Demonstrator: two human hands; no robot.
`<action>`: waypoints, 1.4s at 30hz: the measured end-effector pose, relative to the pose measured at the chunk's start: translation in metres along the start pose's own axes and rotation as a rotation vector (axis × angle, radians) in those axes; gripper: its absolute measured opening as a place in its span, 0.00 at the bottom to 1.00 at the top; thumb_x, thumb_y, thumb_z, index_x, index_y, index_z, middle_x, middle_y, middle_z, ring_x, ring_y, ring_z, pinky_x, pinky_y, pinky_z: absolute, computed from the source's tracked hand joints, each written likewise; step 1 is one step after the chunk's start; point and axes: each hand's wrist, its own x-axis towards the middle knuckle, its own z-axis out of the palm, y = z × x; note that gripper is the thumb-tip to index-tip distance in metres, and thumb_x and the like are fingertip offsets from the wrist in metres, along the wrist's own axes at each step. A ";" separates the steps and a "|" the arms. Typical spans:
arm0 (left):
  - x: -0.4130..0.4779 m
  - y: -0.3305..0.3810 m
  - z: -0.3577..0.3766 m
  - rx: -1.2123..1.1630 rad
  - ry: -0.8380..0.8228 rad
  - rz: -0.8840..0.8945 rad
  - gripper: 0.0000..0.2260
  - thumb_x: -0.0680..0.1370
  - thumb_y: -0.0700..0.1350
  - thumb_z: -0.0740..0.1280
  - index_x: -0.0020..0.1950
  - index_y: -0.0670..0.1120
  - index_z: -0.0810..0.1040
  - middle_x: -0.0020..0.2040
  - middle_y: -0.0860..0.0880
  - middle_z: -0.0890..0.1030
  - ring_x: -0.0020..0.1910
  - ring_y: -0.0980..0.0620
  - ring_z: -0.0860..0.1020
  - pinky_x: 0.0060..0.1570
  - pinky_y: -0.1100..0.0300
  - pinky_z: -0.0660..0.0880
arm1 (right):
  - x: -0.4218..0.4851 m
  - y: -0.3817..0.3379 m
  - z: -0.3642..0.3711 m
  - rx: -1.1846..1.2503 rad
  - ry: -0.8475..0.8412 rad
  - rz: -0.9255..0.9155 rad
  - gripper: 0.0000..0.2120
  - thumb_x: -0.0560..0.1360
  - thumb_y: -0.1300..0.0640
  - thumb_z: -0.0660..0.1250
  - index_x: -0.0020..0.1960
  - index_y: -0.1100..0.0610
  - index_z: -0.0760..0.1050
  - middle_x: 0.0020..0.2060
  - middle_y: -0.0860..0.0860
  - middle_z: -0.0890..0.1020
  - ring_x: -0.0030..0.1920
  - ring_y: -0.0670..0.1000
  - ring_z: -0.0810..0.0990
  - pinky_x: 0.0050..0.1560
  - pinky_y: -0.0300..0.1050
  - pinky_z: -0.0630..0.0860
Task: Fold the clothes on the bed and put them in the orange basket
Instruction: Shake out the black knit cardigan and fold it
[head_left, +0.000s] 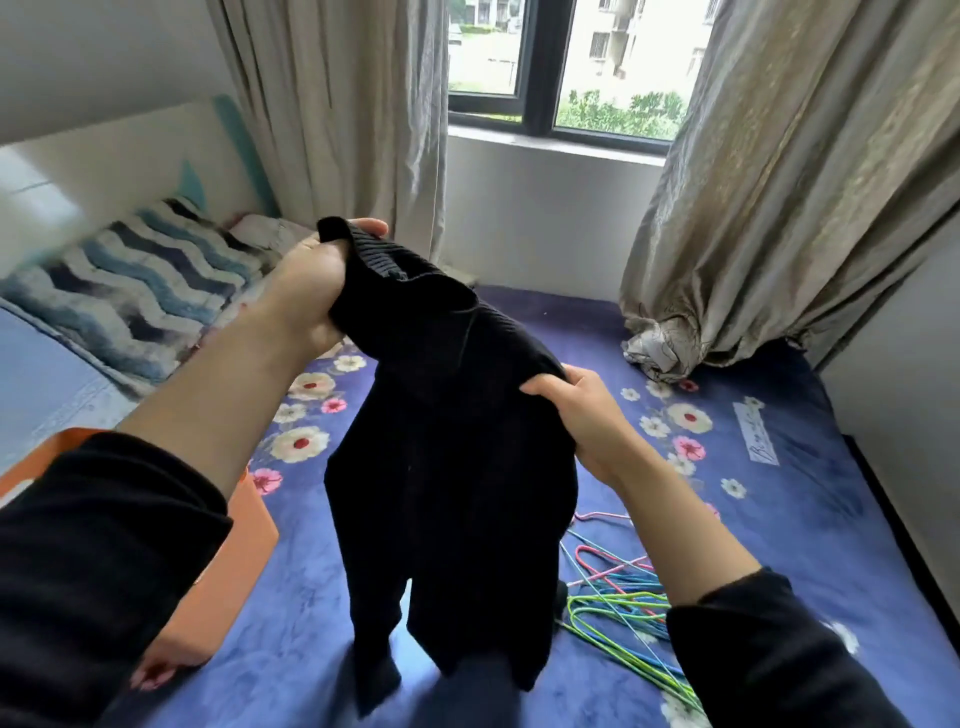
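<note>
Floral purple bed (753, 519), curtained window (545, 62).

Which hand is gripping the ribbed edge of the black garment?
The left hand, raised higher, grips the black garment by its ribbed edge; the right hand holds plain fabric lower down.

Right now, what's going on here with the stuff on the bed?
A person is holding a black garment up over the bed with both hands. The left hand has its grip on the ribbed edge, higher; the right hand holds the fabric lower. It hangs unfolded. The orange basket sits at the left; coloured hangers lie at the right.
</note>
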 end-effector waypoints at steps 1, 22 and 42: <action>0.002 0.004 -0.004 0.002 0.020 0.020 0.13 0.81 0.34 0.55 0.46 0.44 0.77 0.38 0.46 0.79 0.36 0.52 0.79 0.39 0.61 0.78 | -0.003 -0.017 -0.002 0.058 -0.015 -0.050 0.04 0.74 0.65 0.66 0.43 0.60 0.80 0.38 0.56 0.82 0.38 0.53 0.80 0.41 0.46 0.77; -0.045 -0.007 0.008 0.605 -0.755 -0.087 0.25 0.65 0.41 0.69 0.63 0.49 0.77 0.58 0.51 0.83 0.62 0.55 0.77 0.65 0.57 0.69 | -0.008 -0.129 0.015 -0.421 -0.139 -0.335 0.13 0.63 0.73 0.66 0.35 0.57 0.82 0.36 0.59 0.81 0.37 0.52 0.79 0.41 0.43 0.76; -0.046 0.008 0.100 -0.357 0.006 -0.312 0.18 0.83 0.50 0.55 0.36 0.45 0.71 0.27 0.48 0.75 0.27 0.52 0.74 0.28 0.64 0.73 | -0.069 0.038 0.013 -0.488 -0.243 0.167 0.31 0.65 0.48 0.78 0.63 0.43 0.68 0.57 0.41 0.77 0.58 0.44 0.76 0.57 0.46 0.76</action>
